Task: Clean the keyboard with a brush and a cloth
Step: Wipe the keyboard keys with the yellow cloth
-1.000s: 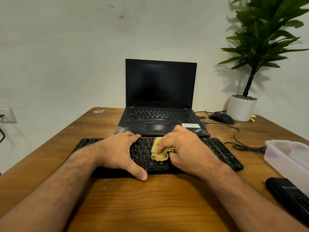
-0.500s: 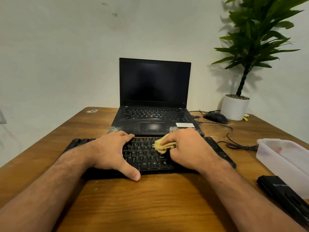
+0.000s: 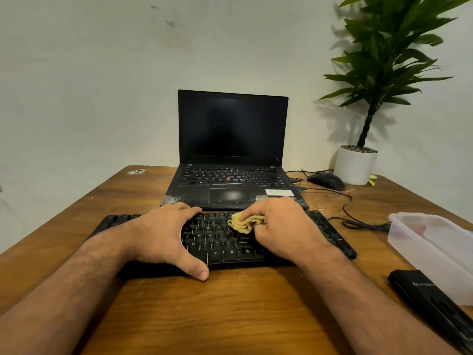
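The right hand point(image 3: 284, 226) pinches a bunched yellow cloth point(image 3: 245, 222) between curled fingers and thumb, pressing it onto the upper key rows of the black keyboard point(image 3: 217, 242) near its middle. The left hand point(image 3: 163, 237) holds nothing – its fingers lie fairly straight over the keyboard's left half, fingertips at the far edge, thumb spread down to the near edge where it meets the wood. Both forearms reach in from the lower corners, bare.

The keyboard lies across a brown wooden table point(image 3: 230, 311) that stands against a plain pale wall point(image 3: 89, 85). Going left to right: a small sticker point(image 3: 137, 171) at the far left table corner, one open laptop point(image 3: 231, 152) with a dark screen just behind the keyboard, one black mouse point(image 3: 326, 181) with its cable point(image 3: 358, 221) looping toward the keyboard, one potted plant point(image 3: 358, 160) in a white pot at the far right – then one clear plastic container point(image 3: 432, 252) at the right edge, and one flat black object point(image 3: 432, 301) just beside it, nearer the camera
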A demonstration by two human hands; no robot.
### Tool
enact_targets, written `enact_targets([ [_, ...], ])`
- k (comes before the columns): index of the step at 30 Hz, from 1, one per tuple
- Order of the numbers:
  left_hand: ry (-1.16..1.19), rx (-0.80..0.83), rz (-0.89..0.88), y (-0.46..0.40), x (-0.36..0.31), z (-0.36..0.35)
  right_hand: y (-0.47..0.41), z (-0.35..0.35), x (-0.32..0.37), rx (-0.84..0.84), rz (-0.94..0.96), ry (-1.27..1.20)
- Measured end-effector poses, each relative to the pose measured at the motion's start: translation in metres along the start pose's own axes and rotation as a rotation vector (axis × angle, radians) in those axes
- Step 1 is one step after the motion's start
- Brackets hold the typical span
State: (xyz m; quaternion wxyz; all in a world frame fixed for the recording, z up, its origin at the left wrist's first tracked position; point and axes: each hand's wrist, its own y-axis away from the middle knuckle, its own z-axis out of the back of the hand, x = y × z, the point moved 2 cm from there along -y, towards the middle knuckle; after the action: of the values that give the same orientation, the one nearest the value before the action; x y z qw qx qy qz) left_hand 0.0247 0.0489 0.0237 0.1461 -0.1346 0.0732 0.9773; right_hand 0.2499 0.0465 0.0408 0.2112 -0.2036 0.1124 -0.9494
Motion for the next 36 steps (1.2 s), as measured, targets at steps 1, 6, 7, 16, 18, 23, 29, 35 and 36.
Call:
enact_targets([
  [1,0.008,0.001,0.003,0.000,0.000,0.000,0.000,0.002,0.000,0.000,0.004,-0.002],
  [6,-0.005,0.004,0.013,0.001,-0.001,0.001,0.016,0.005,0.019,0.143,0.190,-0.178],
  [7,-0.011,0.008,0.014,0.001,-0.001,0.001,0.018,0.003,0.023,0.132,0.257,-0.177],
  [16,0.002,0.012,0.011,0.001,0.001,-0.001,0.016,0.012,-0.001,0.214,0.167,-0.133],
  [18,0.019,0.009,0.007,0.001,0.000,0.000,0.014,0.017,-0.008,0.154,0.138,-0.089],
  [23,0.036,0.001,0.014,0.001,0.002,-0.001,0.016,0.008,0.006,0.126,0.221,-0.110],
  [29,0.063,0.004,0.016,0.001,0.001,0.000,0.012,0.025,-0.017,0.165,0.088,-0.067],
  [35,0.053,-0.003,0.007,0.002,0.001,0.000,0.011,0.014,-0.008,0.118,0.138,-0.121],
  [36,0.050,-0.001,0.005,0.002,0.001,0.000,0.009,0.013,-0.009,0.127,0.132,-0.114],
])
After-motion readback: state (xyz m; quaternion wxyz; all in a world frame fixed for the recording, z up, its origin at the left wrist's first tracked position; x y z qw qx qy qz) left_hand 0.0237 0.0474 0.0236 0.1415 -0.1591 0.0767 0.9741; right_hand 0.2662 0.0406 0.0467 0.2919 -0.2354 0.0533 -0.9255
